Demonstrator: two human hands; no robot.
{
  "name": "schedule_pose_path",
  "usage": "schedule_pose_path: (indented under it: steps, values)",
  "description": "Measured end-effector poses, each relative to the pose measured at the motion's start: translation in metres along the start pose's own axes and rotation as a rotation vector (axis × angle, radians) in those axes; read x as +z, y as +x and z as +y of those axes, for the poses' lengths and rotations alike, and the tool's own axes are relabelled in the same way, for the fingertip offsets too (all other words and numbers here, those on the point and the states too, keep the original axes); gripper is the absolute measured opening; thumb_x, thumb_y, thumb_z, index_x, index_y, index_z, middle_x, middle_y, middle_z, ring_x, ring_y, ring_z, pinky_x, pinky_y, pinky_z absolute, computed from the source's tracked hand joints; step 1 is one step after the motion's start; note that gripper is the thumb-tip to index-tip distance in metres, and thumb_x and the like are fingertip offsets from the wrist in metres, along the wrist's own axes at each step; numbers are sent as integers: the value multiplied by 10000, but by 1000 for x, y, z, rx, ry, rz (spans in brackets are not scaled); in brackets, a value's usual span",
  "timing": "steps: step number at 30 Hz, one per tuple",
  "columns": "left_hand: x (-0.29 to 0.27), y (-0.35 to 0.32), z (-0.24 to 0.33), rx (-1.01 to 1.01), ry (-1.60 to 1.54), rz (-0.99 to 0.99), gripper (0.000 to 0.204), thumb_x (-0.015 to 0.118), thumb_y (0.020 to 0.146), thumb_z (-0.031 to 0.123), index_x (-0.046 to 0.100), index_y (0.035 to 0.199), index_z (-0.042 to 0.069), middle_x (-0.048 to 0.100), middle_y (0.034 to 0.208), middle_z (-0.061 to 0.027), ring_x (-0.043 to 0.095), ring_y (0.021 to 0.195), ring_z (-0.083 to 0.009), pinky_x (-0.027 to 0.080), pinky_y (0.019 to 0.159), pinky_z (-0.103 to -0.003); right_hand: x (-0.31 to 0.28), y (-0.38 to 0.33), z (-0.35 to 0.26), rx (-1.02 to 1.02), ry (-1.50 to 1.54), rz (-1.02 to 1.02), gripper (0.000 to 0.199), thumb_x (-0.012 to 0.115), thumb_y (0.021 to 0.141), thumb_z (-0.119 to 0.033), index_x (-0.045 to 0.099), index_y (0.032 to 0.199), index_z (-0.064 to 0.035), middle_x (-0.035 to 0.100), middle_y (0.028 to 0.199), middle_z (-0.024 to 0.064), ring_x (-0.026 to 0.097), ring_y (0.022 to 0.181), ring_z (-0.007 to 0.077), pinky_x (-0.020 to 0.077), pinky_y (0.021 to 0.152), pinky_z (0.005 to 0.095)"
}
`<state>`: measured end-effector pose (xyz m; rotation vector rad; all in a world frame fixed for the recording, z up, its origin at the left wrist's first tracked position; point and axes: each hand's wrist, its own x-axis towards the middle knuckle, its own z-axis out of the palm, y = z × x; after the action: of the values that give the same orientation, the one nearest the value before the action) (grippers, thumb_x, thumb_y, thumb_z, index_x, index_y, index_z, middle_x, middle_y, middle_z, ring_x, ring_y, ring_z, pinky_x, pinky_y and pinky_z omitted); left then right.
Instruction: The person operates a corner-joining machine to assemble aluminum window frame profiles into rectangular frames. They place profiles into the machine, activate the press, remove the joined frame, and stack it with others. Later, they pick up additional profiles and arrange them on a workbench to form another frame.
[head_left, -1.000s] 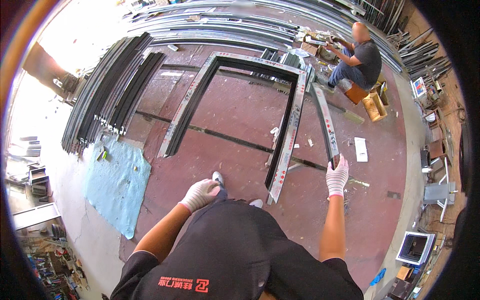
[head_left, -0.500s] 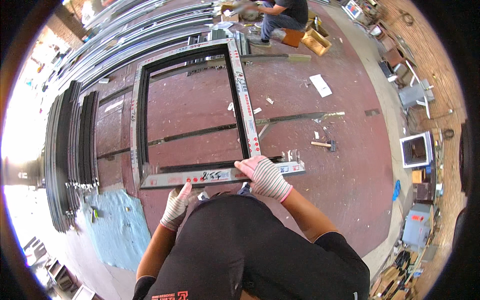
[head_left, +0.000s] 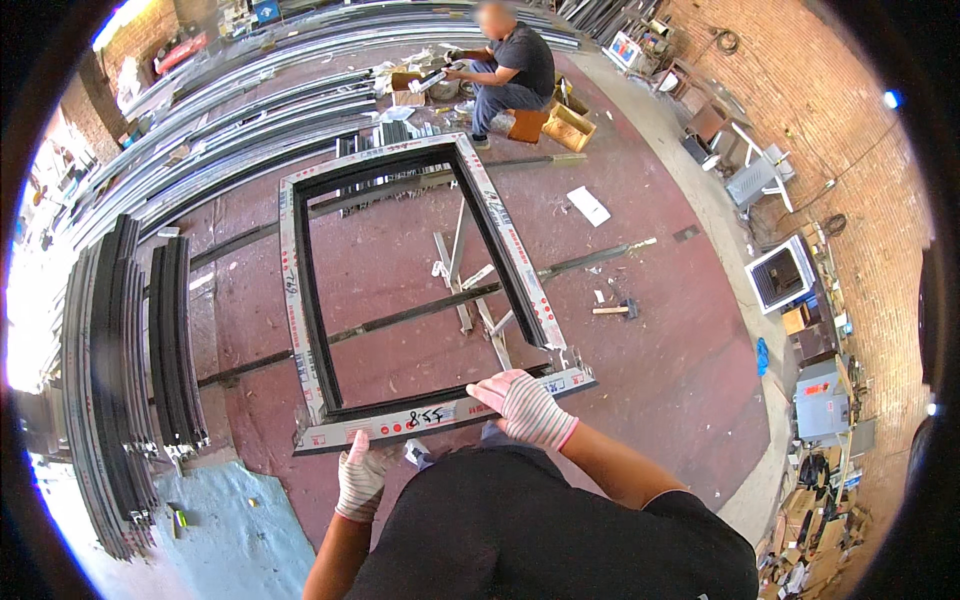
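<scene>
A rectangular window frame of dark profiles, its faces covered in printed white film, lies in front of me. Its near bar runs across just before my body. Wrapped over the right part of this bar is my right hand, in a striped fingerless-looking glove. My left hand, gloved alike, is at the bar's left part, thumb up against its near edge; its other fingers are mostly hidden. The bar's right end sticks out past the right side bar, where the corner looks uneven.
Metal supports show through the frame. Dark profile stacks stand left, beside a blue sheet. A hammer and white paper lie right. A co-worker sits at the back near a cardboard box.
The view has tilted up, showing more of the co-worker. The near bar's overhang at the right corner looks shorter, and metal supports now show through the frame. Both hands stay at the bar.
</scene>
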<state>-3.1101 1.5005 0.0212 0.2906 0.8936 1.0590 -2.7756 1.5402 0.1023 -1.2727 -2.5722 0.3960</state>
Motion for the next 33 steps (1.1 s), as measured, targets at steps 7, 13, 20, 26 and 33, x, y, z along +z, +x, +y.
schedule_pose_path:
  steps: [7, 13, 20, 26, 33]
  values:
    - [-3, -4, 12, -4, -100, 70, 453, 640, 1020, 426, 621, 1248, 36, 719, 1151, -137, 695, 1040, -266, 549, 981, -506, 24, -17, -51, -72, 231, 350, 319, 737, 826, -78, 693, 1141, -51, 695, 1070, 107, 676, 1035, 317, 530, 939, 447]
    - [3, -13, 4, 132, -107, -6, 450, 625, 1037, 386, 614, 1242, -15, 720, 1127, -197, 707, 1053, -302, 563, 990, -492, 73, -53, -12, 594, 1417, 244, 697, 669, 965, -511, 501, 1443, -31, 599, 1340, 167, 597, 1223, 326, 485, 1062, 478]
    - [3, -19, -41, -78, -211, 106, 461, 684, 1015, 336, 587, 1272, -35, 694, 1149, -197, 708, 1015, -317, 591, 940, -473, 113, -76, 25, 1088, 2235, 694, 705, 660, 951, -618, 519, 1420, -110, 560, 1406, 136, 534, 1300, 361, 454, 1106, 608]
    - [-23, -23, -71, -171, -192, 120, 493, 730, 983, 365, 613, 1269, -19, 689, 1187, -179, 693, 1069, -289, 576, 991, -464, 148, -99, 43, 1081, 2175, 664, 613, 743, 912, -536, 573, 1317, -108, 623, 1335, 122, 589, 1248, 354, 467, 1064, 619]
    - [-48, 1, -84, -118, -284, 204, 554, 727, 979, 359, 564, 1330, -38, 630, 1304, -238, 619, 1226, -379, 500, 1086, -536, 168, -100, 58, 1059, 2233, 584, 470, 734, 940, -436, 610, 1231, -87, 659, 1245, 145, 618, 1165, 367, 490, 1048, 588]
